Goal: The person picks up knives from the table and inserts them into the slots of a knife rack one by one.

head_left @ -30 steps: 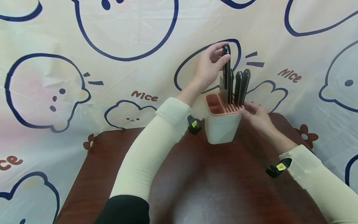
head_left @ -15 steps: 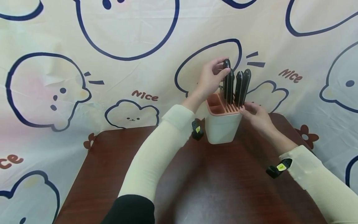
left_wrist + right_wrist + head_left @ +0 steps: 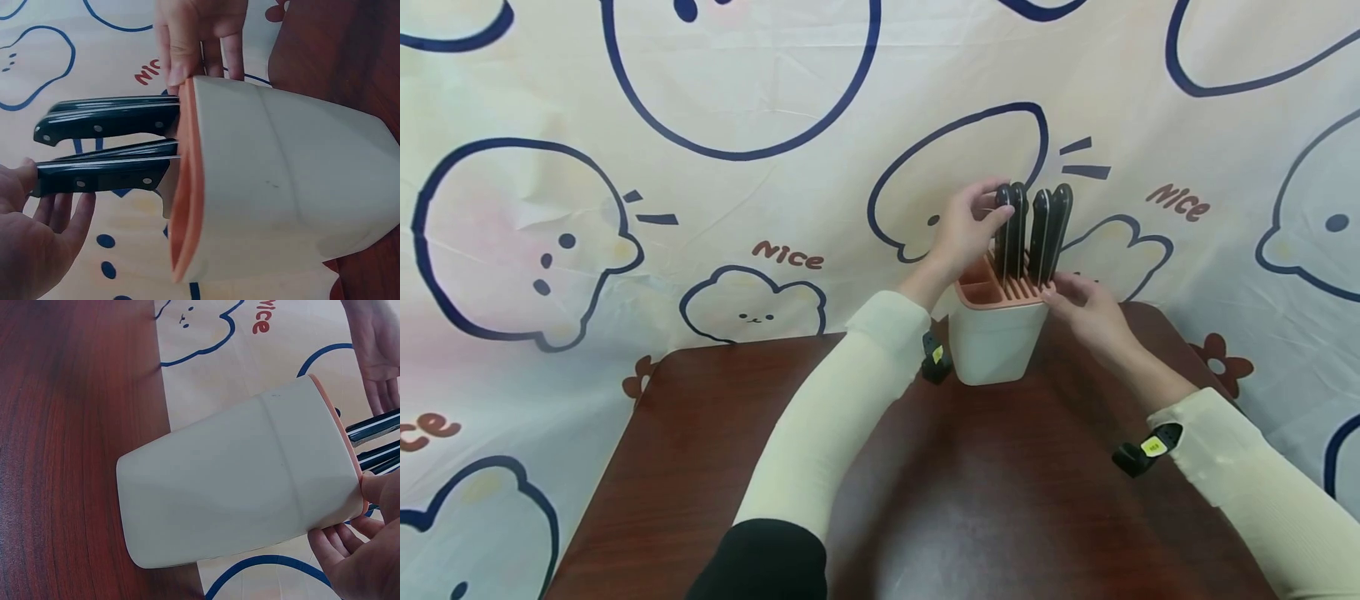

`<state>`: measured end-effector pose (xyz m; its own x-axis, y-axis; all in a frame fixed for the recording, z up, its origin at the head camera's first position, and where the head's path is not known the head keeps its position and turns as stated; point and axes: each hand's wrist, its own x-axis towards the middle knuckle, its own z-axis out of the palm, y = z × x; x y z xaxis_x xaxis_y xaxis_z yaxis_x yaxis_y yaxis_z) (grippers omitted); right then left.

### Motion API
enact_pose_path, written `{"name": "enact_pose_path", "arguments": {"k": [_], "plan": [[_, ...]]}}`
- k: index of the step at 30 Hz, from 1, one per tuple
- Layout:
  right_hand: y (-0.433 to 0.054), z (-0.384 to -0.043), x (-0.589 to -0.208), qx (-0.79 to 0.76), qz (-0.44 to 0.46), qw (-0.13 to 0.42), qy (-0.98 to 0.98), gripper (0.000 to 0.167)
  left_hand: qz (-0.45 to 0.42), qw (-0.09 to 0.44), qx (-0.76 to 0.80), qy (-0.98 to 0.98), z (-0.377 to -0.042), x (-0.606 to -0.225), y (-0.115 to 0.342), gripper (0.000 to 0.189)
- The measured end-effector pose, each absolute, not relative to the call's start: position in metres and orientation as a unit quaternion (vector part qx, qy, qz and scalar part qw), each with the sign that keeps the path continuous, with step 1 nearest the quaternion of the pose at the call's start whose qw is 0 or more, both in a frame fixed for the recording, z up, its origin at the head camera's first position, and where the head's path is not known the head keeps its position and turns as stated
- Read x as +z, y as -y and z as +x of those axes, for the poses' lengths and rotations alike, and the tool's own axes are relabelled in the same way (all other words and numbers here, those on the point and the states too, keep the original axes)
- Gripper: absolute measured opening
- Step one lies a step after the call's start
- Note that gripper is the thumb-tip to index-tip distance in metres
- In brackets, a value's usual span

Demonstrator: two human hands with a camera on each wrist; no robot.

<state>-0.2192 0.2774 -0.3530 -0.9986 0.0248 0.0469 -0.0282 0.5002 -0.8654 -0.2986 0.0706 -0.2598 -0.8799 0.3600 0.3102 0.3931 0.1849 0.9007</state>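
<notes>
A white knife holder (image 3: 994, 346) with an orange slotted top stands upright on the table, several black-handled knives in its slots. My left hand (image 3: 964, 231) pinches the handle end of the leftmost knife (image 3: 1002, 242) between thumb and fingers. In the left wrist view, a short piece of that knife's blade (image 3: 167, 190) shows above the orange rim (image 3: 195, 181); the remainder is hidden inside. My right hand (image 3: 1093, 321) grips the holder's right top edge. Its thumb lies on the rim in the right wrist view, with the other fingers (image 3: 334, 544) against the side wall.
The brown wooden table (image 3: 970, 500) extends toward me from the holder. Behind it hangs a cartoon-printed cloth (image 3: 760, 100), close to the table's back edge. Other knife handles (image 3: 1051, 237) stand to the right of the held one. An open divided compartment (image 3: 977, 292) is at the holder's left.
My left hand has moved down with the knife, whose blade has sunk into the left slot until its handle is about level with the neighbouring one. The right hand and holder stay put.
</notes>
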Motion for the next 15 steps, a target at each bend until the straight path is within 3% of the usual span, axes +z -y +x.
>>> {"name": "enact_pose_path", "arguments": {"k": [15], "plan": [[-0.277,-0.22,-0.353,0.501,-0.003,0.026,0.865,0.075,-0.217,0.01,-0.59,0.777,-0.31,-0.271,-0.073,0.046]]}}
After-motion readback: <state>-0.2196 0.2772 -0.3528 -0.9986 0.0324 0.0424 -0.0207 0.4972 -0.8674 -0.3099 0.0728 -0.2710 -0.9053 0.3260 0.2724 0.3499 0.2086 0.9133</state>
